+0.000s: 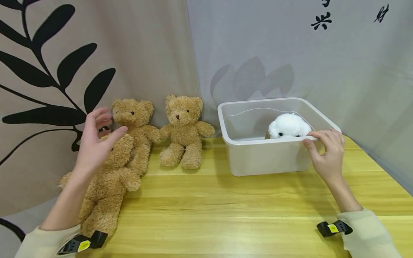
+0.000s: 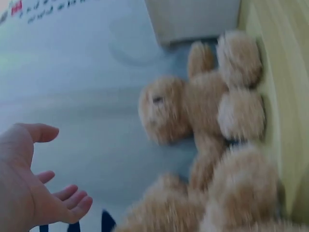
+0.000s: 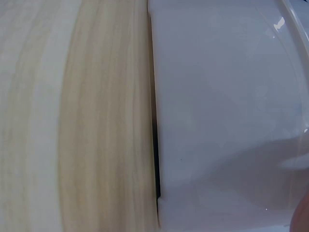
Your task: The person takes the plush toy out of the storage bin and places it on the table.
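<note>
My left hand point(image 1: 95, 141) is raised with fingers spread beside the heads of two brown teddy bears, holding nothing. The front bear point(image 1: 106, 193) leans at the table's left edge, partly covered by my forearm; behind it sits the second bear point(image 1: 133, 114). In the left wrist view, the hand point(image 2: 29, 188) is apart from the bears. A third bear point(image 1: 185, 132) sits upright against the backdrop. My right hand point(image 1: 329, 154) pinches the front right rim of a pale plastic bin point(image 1: 267, 157). Inside it, a white plush toy point(image 1: 288, 125) shows only its head.
The wooden table point(image 1: 200, 211) meets a fabric backdrop point(image 1: 145, 46) at the back, printed with dark leaves. In the right wrist view, the bin's wall point(image 3: 227, 106) stands beside the wood grain.
</note>
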Motion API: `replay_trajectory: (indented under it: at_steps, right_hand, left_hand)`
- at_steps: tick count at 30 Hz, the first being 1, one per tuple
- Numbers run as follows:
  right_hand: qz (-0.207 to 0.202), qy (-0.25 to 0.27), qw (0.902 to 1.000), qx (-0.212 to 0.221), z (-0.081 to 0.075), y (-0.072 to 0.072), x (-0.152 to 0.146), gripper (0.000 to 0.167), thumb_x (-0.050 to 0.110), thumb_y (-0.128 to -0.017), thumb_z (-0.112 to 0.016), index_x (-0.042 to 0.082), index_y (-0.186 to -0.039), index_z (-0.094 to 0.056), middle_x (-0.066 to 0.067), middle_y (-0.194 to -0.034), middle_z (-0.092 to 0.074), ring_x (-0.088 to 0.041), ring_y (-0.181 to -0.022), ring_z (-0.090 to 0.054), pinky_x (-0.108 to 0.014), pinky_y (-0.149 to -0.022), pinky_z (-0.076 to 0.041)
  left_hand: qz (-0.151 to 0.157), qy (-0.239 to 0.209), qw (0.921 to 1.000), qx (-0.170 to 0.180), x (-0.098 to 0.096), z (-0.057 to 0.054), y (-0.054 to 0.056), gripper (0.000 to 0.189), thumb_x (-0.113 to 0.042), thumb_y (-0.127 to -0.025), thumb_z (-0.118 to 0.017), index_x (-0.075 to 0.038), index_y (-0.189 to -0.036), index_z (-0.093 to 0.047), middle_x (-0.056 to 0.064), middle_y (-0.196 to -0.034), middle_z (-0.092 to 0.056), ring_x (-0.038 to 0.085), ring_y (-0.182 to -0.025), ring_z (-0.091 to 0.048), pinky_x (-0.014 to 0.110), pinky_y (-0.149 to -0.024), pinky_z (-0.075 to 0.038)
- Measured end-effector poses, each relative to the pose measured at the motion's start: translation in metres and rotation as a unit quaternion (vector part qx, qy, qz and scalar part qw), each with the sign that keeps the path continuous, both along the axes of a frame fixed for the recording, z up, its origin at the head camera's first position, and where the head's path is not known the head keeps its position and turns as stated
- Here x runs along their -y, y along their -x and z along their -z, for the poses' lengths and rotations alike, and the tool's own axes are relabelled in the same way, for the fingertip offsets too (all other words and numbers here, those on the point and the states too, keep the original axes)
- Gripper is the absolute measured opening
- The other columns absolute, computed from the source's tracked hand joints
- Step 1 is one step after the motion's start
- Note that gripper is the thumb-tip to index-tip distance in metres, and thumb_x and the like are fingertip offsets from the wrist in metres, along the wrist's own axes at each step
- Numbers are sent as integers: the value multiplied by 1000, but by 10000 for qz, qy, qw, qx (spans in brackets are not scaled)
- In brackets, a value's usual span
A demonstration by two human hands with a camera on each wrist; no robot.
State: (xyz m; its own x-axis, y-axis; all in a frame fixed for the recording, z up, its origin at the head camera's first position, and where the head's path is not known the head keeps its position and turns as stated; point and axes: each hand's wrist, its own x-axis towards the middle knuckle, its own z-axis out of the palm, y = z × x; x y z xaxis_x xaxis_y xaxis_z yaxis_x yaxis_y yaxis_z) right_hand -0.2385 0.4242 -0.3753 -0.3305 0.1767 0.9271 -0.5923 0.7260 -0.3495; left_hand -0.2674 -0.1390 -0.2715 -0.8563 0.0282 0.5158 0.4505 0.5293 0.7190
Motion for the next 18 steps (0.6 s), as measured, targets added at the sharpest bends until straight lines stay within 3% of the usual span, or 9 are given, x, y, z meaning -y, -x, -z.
replay_trajectory:
  at_steps: [7,12,18]
  right_hand:
    - [13,-15,10000,33,3,1,-3,68,58,-89,-68,-10,-88,-71,1,-88,-64,6,-103,-49,-42,-112,-24]
    - [-7,-14,10000,14,1,0,-2,69,58,-89,-68,-10,-88,-70,12,-92,-63,6,-102,-49,-42,-112,-24]
    - [-39,4,10000,-13,-1,-2,2,69,57,-90,-68,-11,-87,-70,8,-90,-63,6,-102,-49,-42,-111,-24]
  left_hand:
    - [485,-81,9988,71,-40,-10,-5,63,-22,-100,-65,-9,-153,-33,12,-146,-42,23,-127,-43,34,-104,-38]
    - [873,-108,9961,68,-62,-12,-8,58,-22,-101,-64,-6,-150,-38,13,-145,-44,28,-130,-45,48,-108,-37]
    - [1285,-16,9917,9,-88,-8,-7,49,-20,-103,-61,-3,-146,-43,14,-143,-48,28,-125,-48,51,-107,-38]
